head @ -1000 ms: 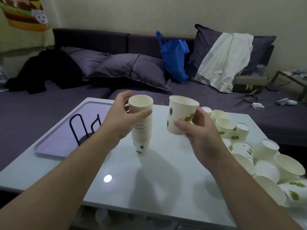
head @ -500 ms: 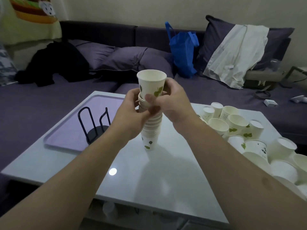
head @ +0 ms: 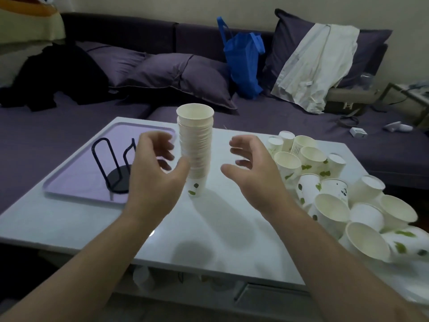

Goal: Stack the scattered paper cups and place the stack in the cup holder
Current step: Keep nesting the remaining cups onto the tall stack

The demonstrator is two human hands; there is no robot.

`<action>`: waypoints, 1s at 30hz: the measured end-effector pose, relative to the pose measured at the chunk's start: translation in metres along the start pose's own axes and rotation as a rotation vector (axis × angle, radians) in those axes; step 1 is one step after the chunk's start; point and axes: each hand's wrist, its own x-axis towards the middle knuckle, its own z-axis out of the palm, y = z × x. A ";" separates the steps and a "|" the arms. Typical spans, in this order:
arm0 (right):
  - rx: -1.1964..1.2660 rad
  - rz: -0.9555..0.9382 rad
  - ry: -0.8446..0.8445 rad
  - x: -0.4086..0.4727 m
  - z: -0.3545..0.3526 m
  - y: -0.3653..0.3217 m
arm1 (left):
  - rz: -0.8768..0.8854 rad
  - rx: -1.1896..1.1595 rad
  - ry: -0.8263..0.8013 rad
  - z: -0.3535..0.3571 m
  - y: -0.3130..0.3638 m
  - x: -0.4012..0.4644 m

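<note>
Standing upright on white table (head: 209,228), cup stack (head: 195,149) sits between both hands. Left hand (head: 155,173) and right hand (head: 251,168) spread wide, fingers curled, holding nothing. Left thumb maybe brushing stack, can't tell.

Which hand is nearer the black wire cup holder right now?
Left. The left hand hovers open just right of the cup holder on the purple tray; the right hand is open beyond the cup stack, farther away.

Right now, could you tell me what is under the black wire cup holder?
The black wire cup holder stands on a lilac plastic tray on the white table. The left hand covers its right side.
</note>
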 end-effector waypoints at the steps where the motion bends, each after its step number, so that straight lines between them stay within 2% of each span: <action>1: -0.038 0.010 0.007 -0.008 -0.006 0.004 | 0.021 0.003 -0.045 0.003 0.001 -0.010; 5: -0.191 0.041 0.005 -0.037 -0.030 0.013 | 0.013 0.011 -0.268 0.029 0.012 -0.044; 11: -0.602 0.043 0.054 -0.077 -0.073 0.021 | -0.026 0.021 -0.465 0.067 0.030 -0.084; 16: -0.848 0.289 0.061 -0.087 -0.095 0.023 | -0.067 -0.010 -0.546 0.083 0.035 -0.104; 19: -0.896 0.401 -0.007 -0.087 -0.098 0.024 | -0.082 0.016 -0.577 0.088 0.035 -0.111; 22: -0.896 0.415 -0.058 -0.086 -0.100 0.026 | -0.078 0.032 -0.593 0.093 0.033 -0.113; 27: -0.912 0.358 -0.030 -0.091 -0.100 0.012 | -0.053 0.068 -0.599 0.101 0.030 -0.112; 30: -0.814 0.296 -0.043 -0.099 -0.097 -0.004 | -0.028 0.191 -0.660 0.107 0.031 -0.113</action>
